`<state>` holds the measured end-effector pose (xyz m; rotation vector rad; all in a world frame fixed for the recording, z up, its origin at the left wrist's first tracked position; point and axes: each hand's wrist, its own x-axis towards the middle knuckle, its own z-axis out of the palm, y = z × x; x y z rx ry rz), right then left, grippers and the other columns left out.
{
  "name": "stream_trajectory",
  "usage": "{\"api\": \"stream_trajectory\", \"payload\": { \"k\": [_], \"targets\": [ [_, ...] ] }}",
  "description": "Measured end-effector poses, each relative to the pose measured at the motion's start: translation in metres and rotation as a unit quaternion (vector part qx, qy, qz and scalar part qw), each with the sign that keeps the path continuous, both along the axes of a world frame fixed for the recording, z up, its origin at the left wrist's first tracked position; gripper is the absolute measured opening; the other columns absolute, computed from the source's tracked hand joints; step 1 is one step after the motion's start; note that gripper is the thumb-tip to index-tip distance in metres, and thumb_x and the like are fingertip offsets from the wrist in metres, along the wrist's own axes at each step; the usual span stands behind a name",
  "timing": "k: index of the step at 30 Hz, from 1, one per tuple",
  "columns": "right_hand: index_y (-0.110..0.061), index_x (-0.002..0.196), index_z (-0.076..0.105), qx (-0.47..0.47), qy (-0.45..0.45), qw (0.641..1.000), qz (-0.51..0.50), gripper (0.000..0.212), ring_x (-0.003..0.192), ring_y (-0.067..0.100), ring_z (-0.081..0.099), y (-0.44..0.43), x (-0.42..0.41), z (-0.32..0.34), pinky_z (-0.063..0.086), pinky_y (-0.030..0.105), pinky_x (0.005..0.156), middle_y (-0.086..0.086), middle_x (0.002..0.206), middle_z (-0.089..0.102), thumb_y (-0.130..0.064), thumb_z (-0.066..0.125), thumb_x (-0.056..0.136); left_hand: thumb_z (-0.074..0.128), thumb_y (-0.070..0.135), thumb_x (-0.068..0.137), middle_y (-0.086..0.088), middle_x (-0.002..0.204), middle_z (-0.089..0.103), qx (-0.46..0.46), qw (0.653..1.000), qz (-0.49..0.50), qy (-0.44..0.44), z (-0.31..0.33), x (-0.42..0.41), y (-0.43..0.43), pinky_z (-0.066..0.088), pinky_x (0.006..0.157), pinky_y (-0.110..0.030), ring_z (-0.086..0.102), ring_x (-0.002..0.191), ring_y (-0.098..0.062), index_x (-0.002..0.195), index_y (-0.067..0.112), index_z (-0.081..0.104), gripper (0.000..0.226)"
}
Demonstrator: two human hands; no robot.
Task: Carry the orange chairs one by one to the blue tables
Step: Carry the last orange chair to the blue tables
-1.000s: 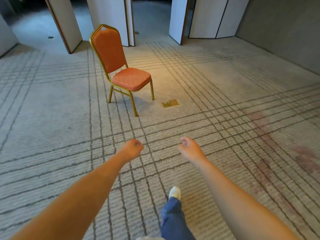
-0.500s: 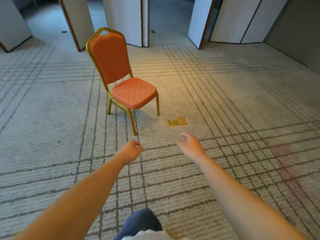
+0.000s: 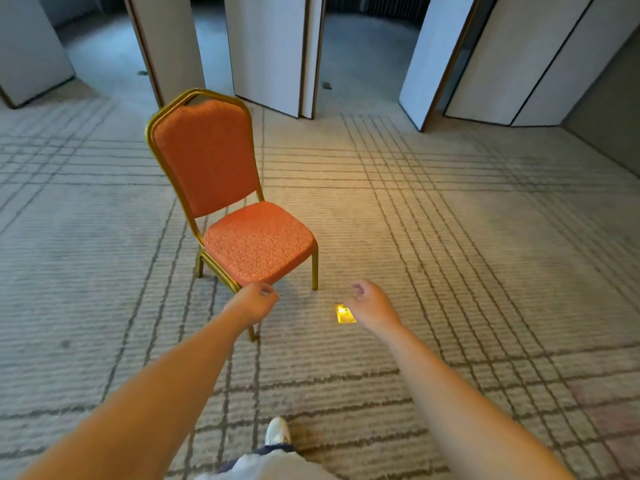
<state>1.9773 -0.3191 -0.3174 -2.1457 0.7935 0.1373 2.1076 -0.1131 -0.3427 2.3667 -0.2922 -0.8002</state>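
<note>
The orange chair (image 3: 256,249) stands upright on all its legs on the striped carpet (image 3: 450,237), left of centre and a little ahead of you. Its gold frame shows around the padded back, and its seat is angled toward the near right. Both your arms reach forward. Your left hand (image 3: 254,303) hangs with its fingers loosely curled and holds nothing. In the view it overlaps the near front corner of the seat, and whether it touches the frame cannot be told. Your right hand (image 3: 370,304) is also loosely curled and holds nothing, apart from the chair, to the right of its front leg. A small brass floor plate (image 3: 344,314) shines on the carpet just left of that hand. A white shoe (image 3: 277,432) steps forward at the near edge. Folded white partition panels (image 3: 270,53) stand along the far side.
</note>
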Motion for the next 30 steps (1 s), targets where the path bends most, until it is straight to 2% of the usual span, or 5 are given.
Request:
{"api": "stream_trajectory", "payload": {
  "k": [5,12,16,23,30],
  "targets": [
    [-0.017,0.133,0.054,0.009,0.003,1.0,0.005,0.051,0.122,0.02,0.055,-0.056,0.076,0.002,0.044,0.036,0.102,0.006,0.137,0.054,-0.031,0.059,0.084,0.05,0.038,0.094,0.0,0.097,0.065,0.023,1.0,-0.006,0.003,0.004,0.072,-0.055,0.052,0.08,-0.036,0.063,0.088,-0.021,0.111,0.017,0.058,0.028],
    [-0.018,0.135,0.051,0.01,0.019,0.998,0.06,0.048,0.127,0.017,0.051,-0.157,0.202,-0.02,0.045,0.035,0.101,0.005,0.141,0.05,-0.029,0.058,0.088,0.05,0.035,0.095,-0.005,0.106,0.064,0.026,0.998,0.051,0.02,-0.019,0.172,-0.143,0.049,0.074,-0.031,0.058,0.082,-0.02,0.119,0.017,0.058,0.031],
    [-0.019,0.133,0.053,0.004,0.029,0.992,0.119,0.047,0.126,0.017,0.051,-0.209,0.269,-0.023,0.042,0.032,0.102,0.004,0.139,0.052,-0.027,0.059,0.087,0.05,0.037,0.096,-0.003,0.117,0.064,0.027,0.994,0.106,0.02,-0.029,0.219,-0.192,0.051,0.092,-0.039,0.061,0.099,-0.021,0.123,0.017,0.059,0.035],
    [-0.02,0.129,0.056,-0.017,0.032,0.975,0.221,0.043,0.117,0.018,0.056,-0.301,0.397,-0.021,0.045,0.032,0.097,0.002,0.132,0.055,-0.03,0.061,0.087,0.047,0.037,0.097,0.0,0.112,0.064,0.015,0.975,0.22,0.013,-0.032,0.281,-0.279,0.055,0.082,-0.035,0.063,0.087,-0.017,0.125,0.02,0.057,0.034],
    [-0.02,0.132,0.053,-0.002,0.05,0.946,0.321,0.046,0.116,0.019,0.056,-0.305,0.5,-0.026,0.044,0.03,0.093,0.001,0.132,0.054,-0.033,0.06,0.089,0.047,0.035,0.098,0.001,0.106,0.066,0.0,0.943,0.331,0.039,-0.042,0.334,-0.294,0.059,0.075,-0.038,0.065,0.076,-0.017,0.12,0.018,0.059,0.031]
  ]
}}
